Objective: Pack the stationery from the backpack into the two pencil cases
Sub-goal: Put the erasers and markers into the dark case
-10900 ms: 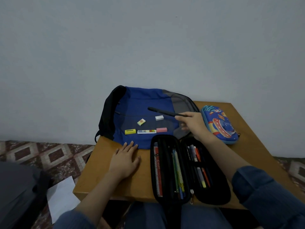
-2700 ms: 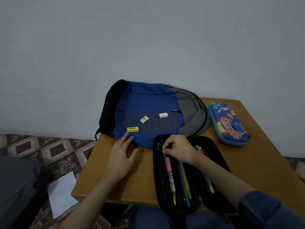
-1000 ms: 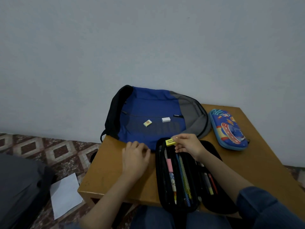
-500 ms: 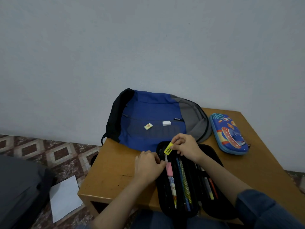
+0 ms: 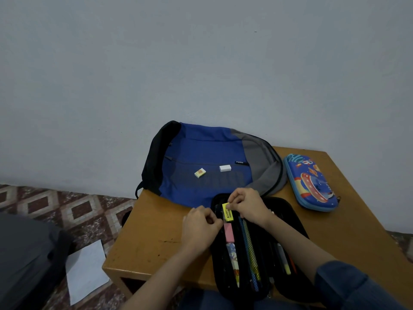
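Yellow eraser (image 5: 227,215) now off the backpack (image 5: 201,153) and pinched in the right hand (image 5: 247,206) grip, turned lengthwise and lowered into the black pencil case (image 5: 290,211) above the pink eraser (image 5: 229,232) — a second ago held level at the case's top edge. Left hand (image 5: 199,231) curled shut at the case's rim, apparently steadying. Two erasers (image 5: 200,172) left on the backpack — blue case (image 5: 310,182) closed on the worktop (image 5: 156,231).

Plain grey wall (image 5: 201,63), patterned tile floor (image 5: 67,211), wooden table (image 5: 357,231).
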{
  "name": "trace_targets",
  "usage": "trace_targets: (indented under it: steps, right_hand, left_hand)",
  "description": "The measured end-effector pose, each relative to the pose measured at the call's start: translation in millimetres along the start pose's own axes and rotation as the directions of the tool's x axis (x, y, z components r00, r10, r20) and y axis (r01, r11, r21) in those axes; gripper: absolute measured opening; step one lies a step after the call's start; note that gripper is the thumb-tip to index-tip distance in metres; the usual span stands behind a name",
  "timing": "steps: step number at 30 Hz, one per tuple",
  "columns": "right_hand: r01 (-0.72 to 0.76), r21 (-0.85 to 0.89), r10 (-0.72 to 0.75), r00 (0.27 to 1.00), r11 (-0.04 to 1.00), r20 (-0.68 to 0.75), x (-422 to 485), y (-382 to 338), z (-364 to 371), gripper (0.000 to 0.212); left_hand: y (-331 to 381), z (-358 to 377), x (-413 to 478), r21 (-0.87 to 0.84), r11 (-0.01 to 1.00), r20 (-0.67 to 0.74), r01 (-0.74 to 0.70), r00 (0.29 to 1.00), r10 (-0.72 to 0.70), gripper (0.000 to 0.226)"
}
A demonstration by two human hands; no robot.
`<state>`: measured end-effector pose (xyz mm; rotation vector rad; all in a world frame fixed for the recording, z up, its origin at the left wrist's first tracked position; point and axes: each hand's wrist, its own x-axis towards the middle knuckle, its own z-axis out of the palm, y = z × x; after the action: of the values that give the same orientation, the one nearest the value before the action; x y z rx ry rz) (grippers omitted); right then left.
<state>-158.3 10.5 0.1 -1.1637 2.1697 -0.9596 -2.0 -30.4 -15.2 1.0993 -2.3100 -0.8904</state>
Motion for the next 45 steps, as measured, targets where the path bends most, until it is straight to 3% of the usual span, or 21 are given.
trace_targets:
  steps: [4, 12, 15, 20, 25, 28, 33, 35, 37, 41, 45]
  right_hand:
    - [-0.008, 0.031, 0.010, 0.998, 0.999, -0.067, -2.0, 0.1, 3.1, 0.025]
    - [0.112, -0.415, -0.120, 0.993, 0.903, 0.007, -7.7, 0.9, 8.7, 0.013]
    - [0.149, -0.313, -0.148, 0.989, 0.938, 0.026, -4.3, 1.8, 1.4, 0.011]
    - [0.102, -0.242, -0.141, 0.979, 0.965, -0.146, 21.1, -0.9, -11.1, 0.016]
    - [0.130, -0.350, -0.211, 0.956, 0.928, -0.204, 54.0, -10.7, -18.0, 0.015]
    - [0.149, -0.404, -0.219, 0.967, 0.902, -0.132, 73.1, -13.4, -13.4, 0.027]
    - [0.080, -0.592, -0.047, 0.996, 0.802, 0.072, 96.8, -15.3, -3.0, 0.068]
    - [0.065, -0.636, 0.005, 0.994, 0.769, 0.107, 103.9, -16.2, 0.1, 0.073]
    - [0.073, -0.659, 0.013, 0.992, 0.748, 0.124, 110.1, -14.2, 2.8, 0.068]
    - [0.115, -0.650, -0.111, 0.993, 0.751, 0.047, 112.5, -8.7, 1.7, 0.041]
    - [0.120, -0.593, -0.136, 0.991, 0.796, 0.018, 102.6, -3.1, -1.5, 0.035]
  left_hand:
    - [-2.3, 2.5, 1.1, -0.010, 1.000, -0.007, 0.007, 1.000, -0.007, 0.032]
    - [-5.2, 3.8, 1.5, -0.066, 0.997, 0.005, -0.040, 0.999, 0.040, 0.015]
    - [-9.9, 1.8, 3.8, -0.069, 0.994, 0.013, -0.089, 0.996, 0.091, 0.016]
    - [-31.7, -7.2, 14.9, 0.010, 0.991, -0.130, -0.130, 0.983, 0.130, 0.021]
    - [-59.7, 1.5, 20.1, 0.227, 0.962, 0.061, -0.151, 0.988, 0.141, 0.051]
    - [-63.1, 5.3, 21.3, 0.244, 0.958, 0.037, -0.150, 0.989, 0.145, 0.050]
    - [-63.2, 7.0, 20.1, 0.252, 0.954, 0.007, -0.160, 0.987, 0.163, 0.048]
    - [-64.4, 7.4, 20.2, 0.254, 0.955, 0.004, -0.154, 0.987, 0.159, 0.048]
    - [-64.9, 7.3, 20.2, 0.254, 0.955, 0.002, -0.153, 0.987, 0.158, 0.048]
    - [-65.2, 7.9, 20.7, 0.244, 0.958, 0.009, -0.149, 0.988, 0.151, 0.048]
    - [-66.5, 7.8, 20.5, 0.242, 0.958, 0.007, -0.152, 0.988, 0.155, 0.047]
